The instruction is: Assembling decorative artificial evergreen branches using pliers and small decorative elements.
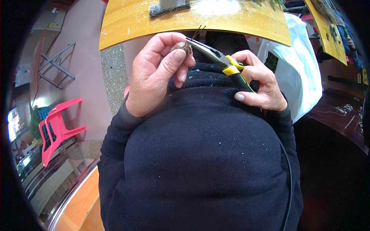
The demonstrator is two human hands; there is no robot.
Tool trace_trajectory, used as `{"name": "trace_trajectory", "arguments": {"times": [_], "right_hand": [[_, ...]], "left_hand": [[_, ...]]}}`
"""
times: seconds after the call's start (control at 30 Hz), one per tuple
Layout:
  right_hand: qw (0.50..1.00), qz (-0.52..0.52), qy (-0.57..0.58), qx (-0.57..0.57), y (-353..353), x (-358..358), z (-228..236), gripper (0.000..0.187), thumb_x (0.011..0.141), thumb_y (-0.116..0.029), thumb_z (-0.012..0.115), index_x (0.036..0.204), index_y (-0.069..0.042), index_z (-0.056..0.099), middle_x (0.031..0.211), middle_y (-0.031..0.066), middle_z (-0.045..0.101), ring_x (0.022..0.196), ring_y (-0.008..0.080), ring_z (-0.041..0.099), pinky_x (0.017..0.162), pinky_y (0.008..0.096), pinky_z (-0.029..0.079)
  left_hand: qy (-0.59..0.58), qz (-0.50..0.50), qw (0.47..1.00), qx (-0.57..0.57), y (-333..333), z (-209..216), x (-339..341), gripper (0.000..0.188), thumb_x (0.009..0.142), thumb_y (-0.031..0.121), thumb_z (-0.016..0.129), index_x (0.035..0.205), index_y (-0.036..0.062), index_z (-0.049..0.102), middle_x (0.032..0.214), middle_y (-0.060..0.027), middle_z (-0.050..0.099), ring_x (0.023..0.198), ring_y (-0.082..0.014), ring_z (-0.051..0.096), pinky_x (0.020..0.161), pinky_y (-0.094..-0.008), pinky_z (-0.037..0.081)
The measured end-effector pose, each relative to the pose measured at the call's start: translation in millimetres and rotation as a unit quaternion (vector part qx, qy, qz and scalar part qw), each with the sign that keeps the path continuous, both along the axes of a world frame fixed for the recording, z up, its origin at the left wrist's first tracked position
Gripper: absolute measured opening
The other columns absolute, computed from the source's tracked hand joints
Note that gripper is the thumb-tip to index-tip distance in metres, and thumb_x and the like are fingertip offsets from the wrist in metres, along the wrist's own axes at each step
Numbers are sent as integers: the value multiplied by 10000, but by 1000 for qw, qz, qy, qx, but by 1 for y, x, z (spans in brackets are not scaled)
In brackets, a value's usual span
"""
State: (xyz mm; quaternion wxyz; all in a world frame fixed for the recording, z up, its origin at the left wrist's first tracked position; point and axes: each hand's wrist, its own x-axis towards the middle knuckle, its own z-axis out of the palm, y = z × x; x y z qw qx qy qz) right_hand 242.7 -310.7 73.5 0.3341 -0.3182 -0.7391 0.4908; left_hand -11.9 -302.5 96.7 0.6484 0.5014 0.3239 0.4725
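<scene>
My left hand (156, 71) is closed, pinching a small brown, rounded piece (182, 47) between thumb and fingers; its kind is not clear. My right hand (262, 82) grips long-nose pliers (210, 51) with black and yellow handles. The tips of their jaws reach the fingers of my left hand, right beside the brown piece. Thin dark wires (199, 31) stick up from the pliers' tips, and their lower ends are hidden. Both hands are held up in front of my body, at the near edge of the yellow table (135, 29).
White crumbs and a dark bundle of thin strands (169, 9) lie on the table, with green sprigs (269, 3) at its far right. A white plastic bag (302, 73) hangs at the right. Pink chair (58, 125) at the left; another person's sleeve (356, 57) at far right.
</scene>
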Motion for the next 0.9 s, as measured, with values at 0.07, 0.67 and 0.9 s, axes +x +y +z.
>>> {"name": "trace_trajectory", "arguments": {"times": [0.07,0.67,0.9], "right_hand": [[1000,-3,-1,11,-1,-1,1,339,658,-283,740,640,-60,486,1105,150,476,1014,248,457,896,365,348],[995,3,-39,93,-5,-2,-2,307,699,-236,696,635,-35,472,1085,195,516,954,259,511,844,357,397],[987,-12,-50,151,-4,-4,-1,288,667,-177,720,660,-12,484,1068,208,516,860,285,543,724,317,442]], "left_hand": [[-1,0,1000,3,0,0,0,220,937,122,503,1116,-5,481,841,-85,603,595,-62,515,506,-172,423],[-122,-214,945,-215,16,-3,-29,336,969,296,408,1086,-12,475,679,-43,483,406,-53,362,335,-174,300],[53,32,997,51,1,1,-2,348,938,248,500,1122,-45,461,822,-98,569,563,-93,510,500,-169,423]]}}
